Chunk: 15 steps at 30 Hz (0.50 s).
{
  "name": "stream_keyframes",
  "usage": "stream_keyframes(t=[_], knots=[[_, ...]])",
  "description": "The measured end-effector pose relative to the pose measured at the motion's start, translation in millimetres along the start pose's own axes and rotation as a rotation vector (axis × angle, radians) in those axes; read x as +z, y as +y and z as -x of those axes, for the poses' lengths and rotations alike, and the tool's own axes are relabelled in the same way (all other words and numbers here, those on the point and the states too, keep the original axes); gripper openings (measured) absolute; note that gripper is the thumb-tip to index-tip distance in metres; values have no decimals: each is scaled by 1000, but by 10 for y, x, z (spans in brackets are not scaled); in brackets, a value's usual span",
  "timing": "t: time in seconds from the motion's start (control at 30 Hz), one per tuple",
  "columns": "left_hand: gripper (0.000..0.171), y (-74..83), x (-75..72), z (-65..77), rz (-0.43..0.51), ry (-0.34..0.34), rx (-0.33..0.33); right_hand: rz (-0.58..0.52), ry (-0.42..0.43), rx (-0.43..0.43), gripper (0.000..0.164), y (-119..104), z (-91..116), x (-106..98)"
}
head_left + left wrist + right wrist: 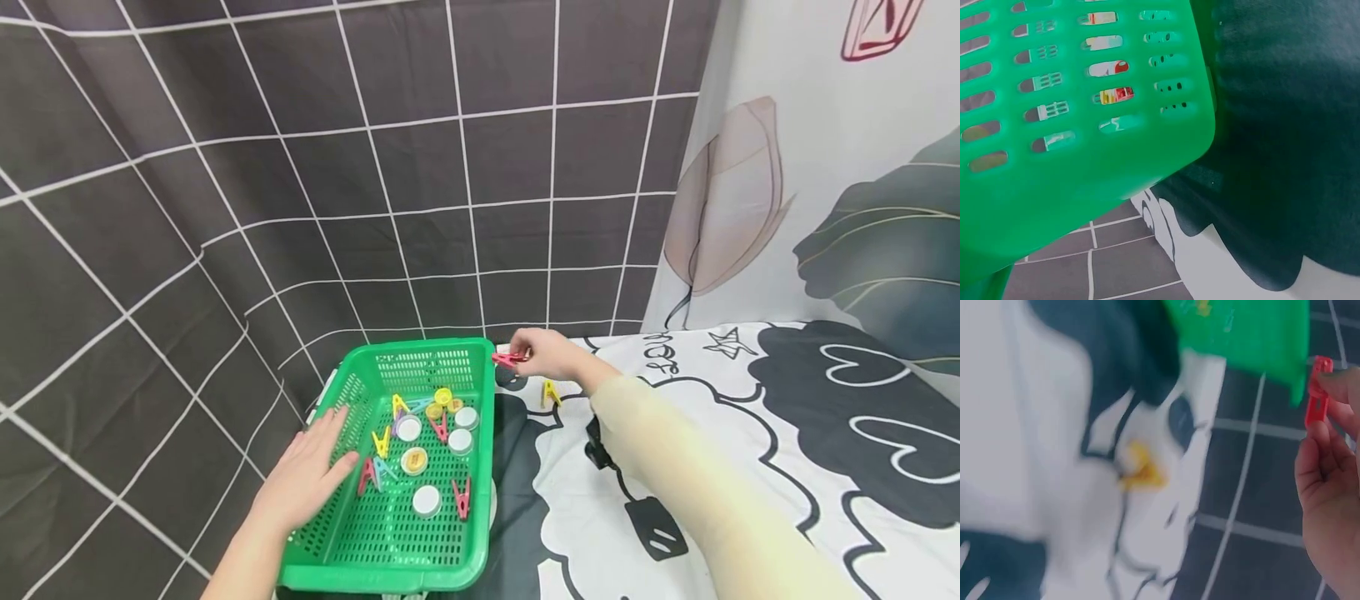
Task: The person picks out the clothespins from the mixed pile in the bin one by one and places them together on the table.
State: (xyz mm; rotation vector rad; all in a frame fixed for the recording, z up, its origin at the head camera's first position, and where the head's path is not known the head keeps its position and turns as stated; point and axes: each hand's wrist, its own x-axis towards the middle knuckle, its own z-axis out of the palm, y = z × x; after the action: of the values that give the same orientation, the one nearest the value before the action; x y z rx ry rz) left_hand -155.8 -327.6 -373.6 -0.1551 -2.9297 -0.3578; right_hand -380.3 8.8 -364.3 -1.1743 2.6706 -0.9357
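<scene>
A red clothespin (509,359) is pinched in my right hand (545,353), just beyond the far right corner of a green plastic basket (486,467). The right wrist view shows the same red clothespin (1319,390) between thumb and fingers. My left hand (309,463) rests over the basket's left rim with its fingers straight. Inside the basket lie several clothespins, such as a pink one (461,498) and a yellow one (382,442), along with several round caps, one of them white (427,502). Only the basket's slotted wall (1104,137) appears in the left wrist view, the hand hidden.
A yellow clothespin (551,392) lies on the patterned cloth (600,517) to the right of the basket, under the right wrist. Behind hangs a dark curtain with a white grid (420,167). A white printed curtain (757,183) is at the right.
</scene>
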Motion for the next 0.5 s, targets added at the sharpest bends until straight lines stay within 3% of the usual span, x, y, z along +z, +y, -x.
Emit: stream_keyframes(t=[0.23,0.5], knots=[[68,-24,20,-10,13,-1,3,-26,106,128,20,471,272,-7],[68,-14,15,-17,6,-2,5,-29,181,237,19,757,495,117]])
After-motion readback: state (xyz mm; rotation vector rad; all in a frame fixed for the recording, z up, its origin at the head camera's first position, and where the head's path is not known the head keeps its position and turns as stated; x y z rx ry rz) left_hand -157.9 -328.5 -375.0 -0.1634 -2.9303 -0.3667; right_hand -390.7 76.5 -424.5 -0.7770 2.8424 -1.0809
